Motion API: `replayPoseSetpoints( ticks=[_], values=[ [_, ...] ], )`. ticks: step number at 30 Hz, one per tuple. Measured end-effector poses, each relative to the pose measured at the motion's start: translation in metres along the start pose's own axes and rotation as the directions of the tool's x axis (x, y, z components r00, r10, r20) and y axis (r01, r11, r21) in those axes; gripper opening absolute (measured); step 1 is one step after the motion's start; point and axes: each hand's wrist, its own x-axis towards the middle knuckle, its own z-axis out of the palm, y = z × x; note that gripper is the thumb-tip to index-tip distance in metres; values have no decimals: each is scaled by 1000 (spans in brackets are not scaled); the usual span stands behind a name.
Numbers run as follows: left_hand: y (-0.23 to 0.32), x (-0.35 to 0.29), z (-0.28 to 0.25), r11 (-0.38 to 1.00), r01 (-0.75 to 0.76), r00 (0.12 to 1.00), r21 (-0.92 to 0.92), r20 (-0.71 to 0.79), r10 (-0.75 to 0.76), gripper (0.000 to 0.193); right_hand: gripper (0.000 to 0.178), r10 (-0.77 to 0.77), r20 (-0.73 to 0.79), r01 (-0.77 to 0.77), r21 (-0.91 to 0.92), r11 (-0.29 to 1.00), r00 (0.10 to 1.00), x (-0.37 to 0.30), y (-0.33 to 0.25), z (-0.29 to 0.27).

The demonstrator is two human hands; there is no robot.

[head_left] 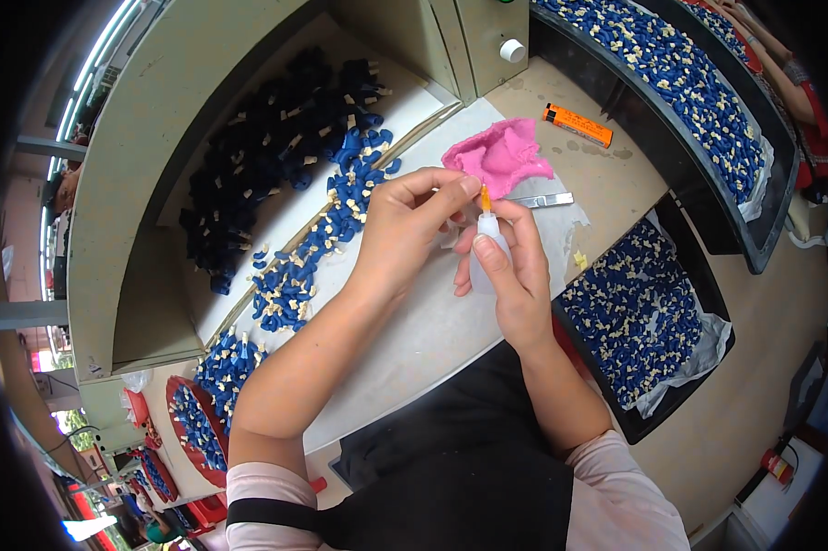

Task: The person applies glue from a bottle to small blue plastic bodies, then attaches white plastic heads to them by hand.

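Note:
My right hand is wrapped around a small white squeeze bottle with a narrow orange nozzle, held upright over the white work sheet. The fingers of my left hand are pinched together right beside the nozzle tip; whatever they hold is too small and covered to make out. Just beyond both hands lies a crumpled pink cloth. A flat shiny metal tool rests by my right fingers, partly hidden. Many small blue pieces with cream ends are strewn on the sheet left of my left hand.
A green-grey curved booth holds a dark heap of similar pieces. Black trays of them stand at far right and near right. An orange bar with a black end lies beyond the cloth. Another person's arm shows at upper right.

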Motion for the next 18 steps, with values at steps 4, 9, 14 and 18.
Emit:
replayPoseSetpoints(
  ticks=[4, 9, 14, 18],
  values=[
    [-6, -5, -2, 986, -12, 1000, -166, 26, 17, 14, 29, -2, 22, 1, 62, 998, 1000, -1, 0, 1],
    [-4, -8, -1, 969, 63, 998, -237, 41, -55, 13, 28, 3, 52, -7, 75, 997, 999, -3, -2, 0],
    [-6, -8, -1, 842, 257, 961, -474, 220, -170, 12, 27, 23, 70, -33, 148, 988, 997, -5, -4, 0],
    [-4, -7, -3, 804, 346, 925, -483, 317, -208, 12, 27, 121, 168, -179, 393, 902, 978, -5, -9, -6]
  ],
)
